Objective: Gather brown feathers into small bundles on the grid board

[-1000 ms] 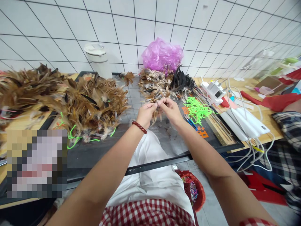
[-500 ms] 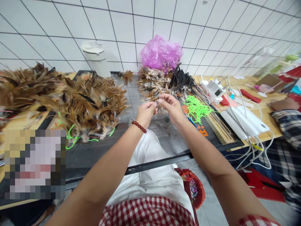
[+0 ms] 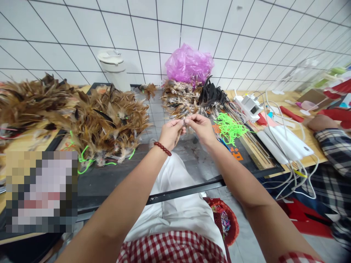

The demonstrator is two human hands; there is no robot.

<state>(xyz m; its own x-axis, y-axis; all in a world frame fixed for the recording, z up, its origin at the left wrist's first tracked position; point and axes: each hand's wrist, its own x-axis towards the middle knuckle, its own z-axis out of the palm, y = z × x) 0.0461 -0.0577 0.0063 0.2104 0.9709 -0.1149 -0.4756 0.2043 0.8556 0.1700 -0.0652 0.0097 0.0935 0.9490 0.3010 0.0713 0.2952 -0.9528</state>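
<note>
My left hand [image 3: 170,133], with a red bead bracelet [image 3: 162,148] on its wrist, and my right hand [image 3: 200,127] meet over the dark cutting mat [image 3: 115,179]. Both pinch a small bunch of brown feathers [image 3: 179,134] that hangs down between the fingertips. Just behind my hands lies a heap of speckled and black feathers [image 3: 192,98]. A tangle of neon green cord [image 3: 229,128] lies right of my right hand.
Big piles of brown feathers [image 3: 106,122] cover the left of the table. A pink plastic bag [image 3: 188,65] and a white lidded jar [image 3: 114,70] stand by the tiled wall. White devices with cables [image 3: 285,140] lie at right, where another person's plaid sleeve [image 3: 333,148] rests.
My hands have stayed together on the feather bunch, shifting slightly. The other person's arm at the right has moved along the table edge.
</note>
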